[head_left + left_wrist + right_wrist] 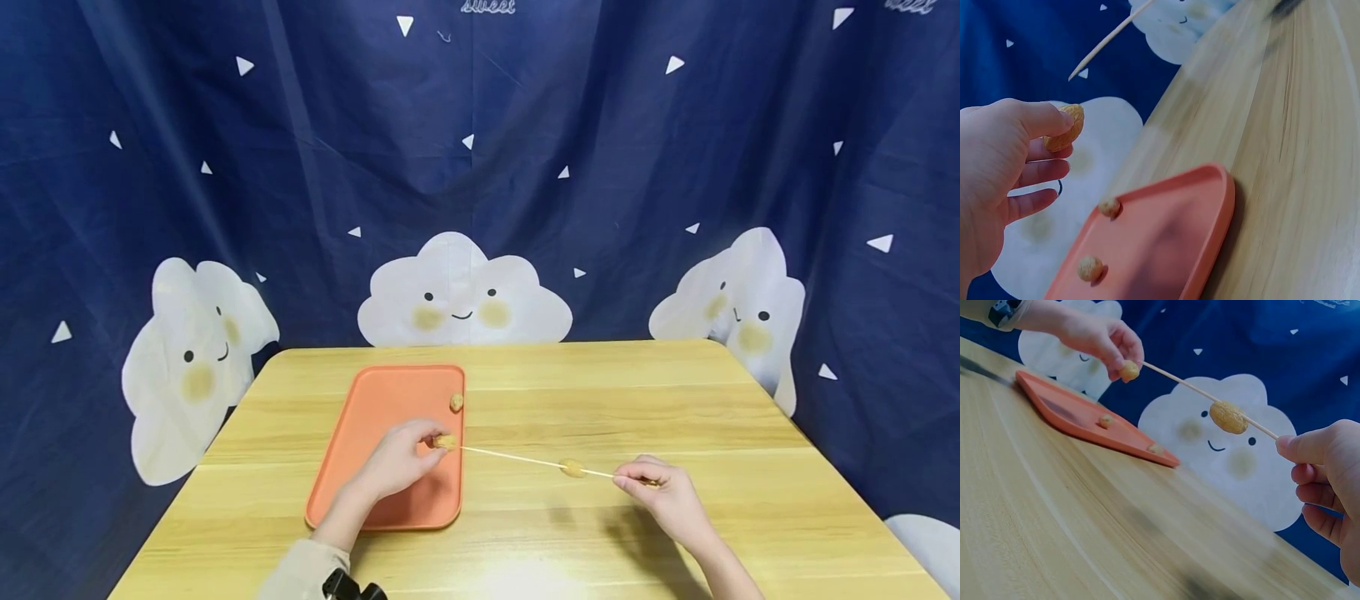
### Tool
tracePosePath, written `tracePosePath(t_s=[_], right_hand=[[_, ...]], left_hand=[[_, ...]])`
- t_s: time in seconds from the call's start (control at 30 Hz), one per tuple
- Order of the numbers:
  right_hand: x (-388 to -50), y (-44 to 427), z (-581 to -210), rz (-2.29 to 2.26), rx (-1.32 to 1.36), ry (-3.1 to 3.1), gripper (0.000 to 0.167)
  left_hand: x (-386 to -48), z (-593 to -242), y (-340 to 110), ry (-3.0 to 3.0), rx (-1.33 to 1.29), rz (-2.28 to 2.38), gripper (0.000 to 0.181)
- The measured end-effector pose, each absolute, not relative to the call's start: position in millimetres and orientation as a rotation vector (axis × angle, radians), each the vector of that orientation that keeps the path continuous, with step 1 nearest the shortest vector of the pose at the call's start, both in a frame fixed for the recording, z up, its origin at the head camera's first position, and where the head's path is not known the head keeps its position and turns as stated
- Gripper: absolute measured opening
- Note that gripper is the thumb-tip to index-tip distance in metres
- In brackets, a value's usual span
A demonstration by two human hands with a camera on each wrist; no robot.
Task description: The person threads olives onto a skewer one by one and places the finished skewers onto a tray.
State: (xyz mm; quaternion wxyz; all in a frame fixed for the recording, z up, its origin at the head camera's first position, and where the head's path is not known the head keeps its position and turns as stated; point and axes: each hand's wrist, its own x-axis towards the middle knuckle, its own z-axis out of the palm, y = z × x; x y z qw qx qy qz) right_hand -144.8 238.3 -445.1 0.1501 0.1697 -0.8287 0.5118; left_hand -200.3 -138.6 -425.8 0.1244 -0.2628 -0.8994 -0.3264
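Observation:
My left hand (401,458) pinches a wrinkled golden-brown food ball (1065,128) between thumb and forefinger, above the tray. My right hand (667,496) holds a thin wooden skewer (517,457) near one end, the stick slanting toward the left hand. One wrinkled, oval ball (1229,417) is threaded on the skewer, a short way from the right fingertips. In the left wrist view, the pointed tip stands apart from the ball in the left hand. Two more balls (1109,207) lie on the tray; the head view shows only one, at its right edge.
The orange-pink rectangular tray (375,396) lies on the left half of the wooden table (600,392). Behind the table hangs a dark blue curtain (525,192) with clouds and white triangles. A black watch (347,586) sits on the left wrist.

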Motion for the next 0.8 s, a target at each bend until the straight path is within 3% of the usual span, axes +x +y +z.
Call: tracePosePath(t_s=[0.8], right_hand=[[-145.8, 241.8, -450.3, 1.47, 0.484, -2.368, 0.003]], left_hand=[[-194.7, -419.5, -125.3, -2.644, -0.801, -0.971, 0.019]])
